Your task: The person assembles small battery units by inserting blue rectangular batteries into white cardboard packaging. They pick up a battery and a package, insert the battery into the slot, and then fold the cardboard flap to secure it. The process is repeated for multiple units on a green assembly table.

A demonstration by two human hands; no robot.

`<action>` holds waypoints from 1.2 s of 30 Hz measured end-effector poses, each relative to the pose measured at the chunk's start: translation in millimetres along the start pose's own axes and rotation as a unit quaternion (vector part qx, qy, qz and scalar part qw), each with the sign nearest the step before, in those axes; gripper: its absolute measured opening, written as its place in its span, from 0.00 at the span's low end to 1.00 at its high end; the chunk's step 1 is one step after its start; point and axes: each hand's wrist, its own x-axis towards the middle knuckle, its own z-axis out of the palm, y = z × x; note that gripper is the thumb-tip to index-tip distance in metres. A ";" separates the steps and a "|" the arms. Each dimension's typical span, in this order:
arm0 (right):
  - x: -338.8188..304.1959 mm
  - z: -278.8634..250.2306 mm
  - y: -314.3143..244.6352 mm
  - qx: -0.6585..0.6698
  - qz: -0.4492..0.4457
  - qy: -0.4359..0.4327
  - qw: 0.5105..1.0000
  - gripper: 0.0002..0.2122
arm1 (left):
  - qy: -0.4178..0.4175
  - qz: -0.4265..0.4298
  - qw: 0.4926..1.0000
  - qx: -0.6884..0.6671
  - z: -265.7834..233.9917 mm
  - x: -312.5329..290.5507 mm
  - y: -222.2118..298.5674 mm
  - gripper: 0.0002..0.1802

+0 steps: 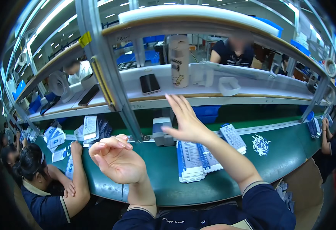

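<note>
Raised over the green table [158,191], my left hand [118,161] has its palm turned up and its fingers loosely curled but apart, with nothing in it. My right hand [187,120] reaches forward, fingers stretched out and spread, also holding nothing. Below and beside my right wrist lie stacks of flat white-and-blue printed boxes [191,163], partly hidden by my forearm. Another small stack of such boxes [233,138] lies to the right of that forearm. Behind my right hand sits a grey block-shaped device [162,128], partly covered by it.
A pile of small white pieces [260,145] lies on the right. The shelf ahead holds a black phone [149,84], a tall patterned bottle [179,63] and a white tape-like ring [229,86]. A metal post [106,73] stands front-left. Close on the left, a co-worker [49,184] handles cards.
</note>
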 end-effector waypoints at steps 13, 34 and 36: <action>-186.1 -63.1 142.6 -0.144 0.309 0.244 0.908 0.18 | -0.253 0.034 0.954 0.160 57.3 -80.4 42.5 0.11; -205.7 -32.3 142.4 -0.197 0.432 0.054 0.878 0.29 | -0.560 -0.130 0.662 0.481 71.5 -212.9 -30.0 0.15; -204.2 -32.4 140.4 -0.181 0.449 0.060 0.873 0.29 | -0.566 -0.114 0.597 0.558 52.8 -217.6 -49.0 0.22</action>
